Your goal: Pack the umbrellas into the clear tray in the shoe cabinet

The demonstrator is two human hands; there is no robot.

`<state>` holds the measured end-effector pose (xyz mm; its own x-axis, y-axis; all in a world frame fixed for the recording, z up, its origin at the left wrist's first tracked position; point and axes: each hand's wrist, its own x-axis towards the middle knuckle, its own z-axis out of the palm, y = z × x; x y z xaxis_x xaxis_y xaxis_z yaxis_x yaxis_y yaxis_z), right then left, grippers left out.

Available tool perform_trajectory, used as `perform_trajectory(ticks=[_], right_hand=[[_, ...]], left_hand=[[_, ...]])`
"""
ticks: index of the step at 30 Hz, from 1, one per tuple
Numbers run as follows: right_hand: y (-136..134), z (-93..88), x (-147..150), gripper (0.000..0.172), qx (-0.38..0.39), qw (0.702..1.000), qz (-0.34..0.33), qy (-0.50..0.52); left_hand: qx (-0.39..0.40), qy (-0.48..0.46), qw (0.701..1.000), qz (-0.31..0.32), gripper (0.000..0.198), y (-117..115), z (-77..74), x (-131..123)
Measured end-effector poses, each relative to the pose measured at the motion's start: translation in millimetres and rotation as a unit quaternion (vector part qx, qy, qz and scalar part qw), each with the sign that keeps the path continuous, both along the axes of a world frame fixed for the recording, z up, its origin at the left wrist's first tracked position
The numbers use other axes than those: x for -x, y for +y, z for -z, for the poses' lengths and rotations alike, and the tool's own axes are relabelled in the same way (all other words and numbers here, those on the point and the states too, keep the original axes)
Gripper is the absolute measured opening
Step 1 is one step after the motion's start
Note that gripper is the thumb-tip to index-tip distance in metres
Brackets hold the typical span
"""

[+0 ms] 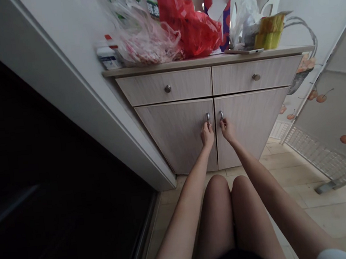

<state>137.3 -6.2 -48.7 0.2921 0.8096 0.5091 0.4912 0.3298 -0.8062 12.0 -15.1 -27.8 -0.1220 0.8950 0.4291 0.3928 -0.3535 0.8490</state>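
Observation:
A pale wood-grain cabinet stands in front of me, its left door [176,133] and right door [249,121] both closed. My left hand [207,134] has its fingers closed on the small metal handle [208,116] of the left door. On the other side of the gap, my right hand [228,129] pinches the matching handle [221,115] of the right door. The upper part of each handle shows above the fingers; the lower ends are covered. Two drawers with round knobs, the left drawer [144,89] and the right drawer [232,78], sit shut above the doors.
On the cabinet top [166,66] lie a clear plastic bag [148,41], a red plastic bag [191,28], a white bottle [108,57], a yellow package [270,30] and a phone-like flat object [245,51]. A dark doorway [42,180] is at left, a cherry-patterned screen [329,121] at right.

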Motion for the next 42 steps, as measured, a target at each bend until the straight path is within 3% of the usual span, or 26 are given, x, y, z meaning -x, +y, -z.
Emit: perform_trajectory(ticks=[9, 18, 32, 37, 42], right_hand=[[-94.6, -0.7, -26.4, 0.034, -0.036, 0.998, -0.031, -0.039], [-170.3, -6.6, -51.9, 0.038, -0.034, 0.999, 0.009, -0.031], [-242.0, -1.8, -94.6, 0.053, -0.025, 0.990, 0.134, -0.016], [-265.1, -0.8, -114.4, 0.057, -0.016, 0.974, 0.227, -0.024], [-286.6, 7.0, -148.8, 0.053, -0.014, 0.961, 0.273, -0.040]], left_hand=[[-0.051, -0.045, 0.998, 0.002, 0.009, -68.5, 17.5, 34.5], [-0.077, -0.084, 0.993, -0.022, 0.025, -132.3, 26.6, 85.1], [-0.077, -0.111, 0.984, -0.112, 0.050, -178.2, 34.5, 147.4], [-0.100, -0.103, 0.971, -0.193, 0.051, -191.8, 38.1, 181.0], [-0.132, -0.085, 0.948, -0.277, 0.042, -199.6, 41.1, 213.9]])
